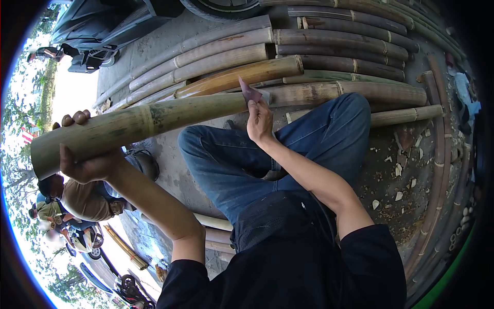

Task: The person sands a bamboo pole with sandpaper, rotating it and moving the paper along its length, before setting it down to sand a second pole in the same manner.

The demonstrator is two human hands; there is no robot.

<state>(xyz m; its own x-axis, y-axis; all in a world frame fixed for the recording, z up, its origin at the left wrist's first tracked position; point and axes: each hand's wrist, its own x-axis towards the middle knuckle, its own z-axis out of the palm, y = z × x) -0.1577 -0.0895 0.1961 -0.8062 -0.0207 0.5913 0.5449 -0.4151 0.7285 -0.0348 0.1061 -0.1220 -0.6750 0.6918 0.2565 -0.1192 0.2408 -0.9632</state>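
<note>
A thick greenish-tan bamboo pole [190,111] slants across the view, its near end raised at the left. My left hand [92,169] is wrapped round that wide end from below, fingertips showing over the far side. Between the fingers of my right hand [261,121] is a folded piece of sandpaper [250,93], brownish-pink on one face, pressed to the pole's other end. A pale paper edge shows beside it. Just behind lies a shiny golden-brown bamboo pole [239,74]. Below the pole are my crossed legs in blue jeans [324,134].
Many bamboo poles [339,38] lie side by side beyond my legs. More long poles [437,170] run down the right, near scattered bamboo chips [399,195]. A parked motorbike [103,26] stands at upper left. A crouching person [85,198] works at lower left.
</note>
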